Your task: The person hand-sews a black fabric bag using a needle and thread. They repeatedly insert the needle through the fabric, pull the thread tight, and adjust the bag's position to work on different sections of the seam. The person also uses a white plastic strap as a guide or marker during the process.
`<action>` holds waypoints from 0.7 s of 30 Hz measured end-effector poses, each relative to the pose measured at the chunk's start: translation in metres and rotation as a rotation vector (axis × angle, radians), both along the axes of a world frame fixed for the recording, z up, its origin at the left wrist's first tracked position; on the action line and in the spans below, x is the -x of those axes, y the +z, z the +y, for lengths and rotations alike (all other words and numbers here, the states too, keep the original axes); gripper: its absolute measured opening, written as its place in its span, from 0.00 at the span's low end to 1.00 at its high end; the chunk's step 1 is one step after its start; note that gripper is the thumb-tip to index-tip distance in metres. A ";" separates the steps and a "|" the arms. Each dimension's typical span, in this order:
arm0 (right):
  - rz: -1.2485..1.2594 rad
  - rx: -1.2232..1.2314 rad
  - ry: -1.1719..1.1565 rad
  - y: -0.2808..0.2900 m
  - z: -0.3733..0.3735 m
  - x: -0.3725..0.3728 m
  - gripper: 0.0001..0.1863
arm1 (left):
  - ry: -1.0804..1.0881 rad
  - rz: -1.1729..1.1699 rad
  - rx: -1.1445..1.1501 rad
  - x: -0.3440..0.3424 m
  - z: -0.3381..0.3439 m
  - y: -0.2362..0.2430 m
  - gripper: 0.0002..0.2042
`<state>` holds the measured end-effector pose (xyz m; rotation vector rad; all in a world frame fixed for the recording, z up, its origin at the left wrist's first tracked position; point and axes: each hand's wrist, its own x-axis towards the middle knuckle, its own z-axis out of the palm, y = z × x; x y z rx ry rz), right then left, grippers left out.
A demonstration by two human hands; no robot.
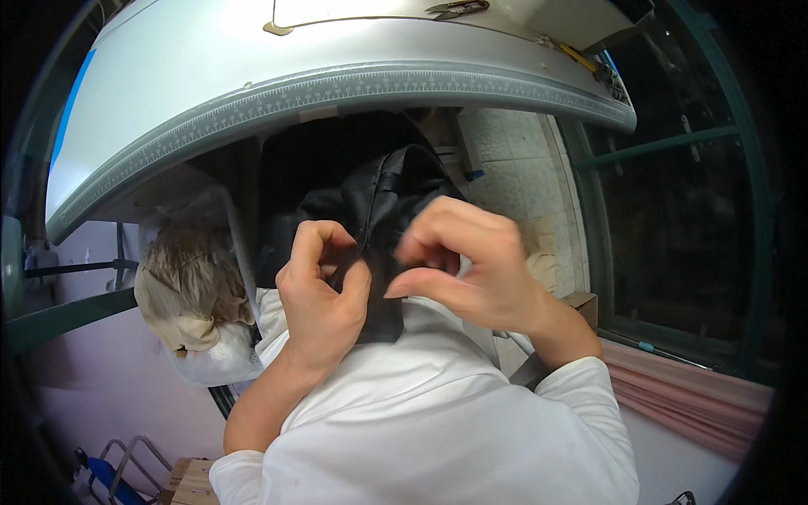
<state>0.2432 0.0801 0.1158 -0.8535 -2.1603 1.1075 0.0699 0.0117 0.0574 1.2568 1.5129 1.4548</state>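
Observation:
Black fabric (396,185) with a long seam is draped over my lap and hangs down below the table edge. My left hand (324,295) pinches it beside the seam, thumb and index finger closed on the cloth. Just to the right, my right hand (463,265) hovers over or lightly touches the fabric, its fingers curled and slightly blurred, with the thumb held apart from them. I cannot make out anything held in it.
A white worktable (194,59) with a ruler edge (337,77) spans the top, with thread snips (459,10) and a yellow-handled tool (581,59) on it. A bag of beige cloth (189,286) is at left, a green-framed glass panel (673,219) at right.

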 end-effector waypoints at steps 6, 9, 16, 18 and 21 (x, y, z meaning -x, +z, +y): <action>-0.010 0.066 0.006 -0.025 0.002 0.009 0.09 | 0.020 0.134 -0.034 0.001 -0.001 0.000 0.09; 0.049 0.167 -0.051 -0.020 -0.002 0.005 0.07 | -0.004 0.114 0.041 0.003 -0.004 0.002 0.11; 0.517 0.504 -0.082 -0.030 -0.012 0.023 0.05 | -0.051 0.315 -0.293 -0.004 0.003 0.002 0.20; 0.486 0.537 -0.118 -0.032 -0.014 0.030 0.06 | -0.042 0.514 -0.323 -0.002 0.006 -0.007 0.18; 0.474 0.775 -0.147 -0.041 -0.010 0.038 0.07 | 0.042 0.767 -0.413 0.004 0.020 -0.025 0.15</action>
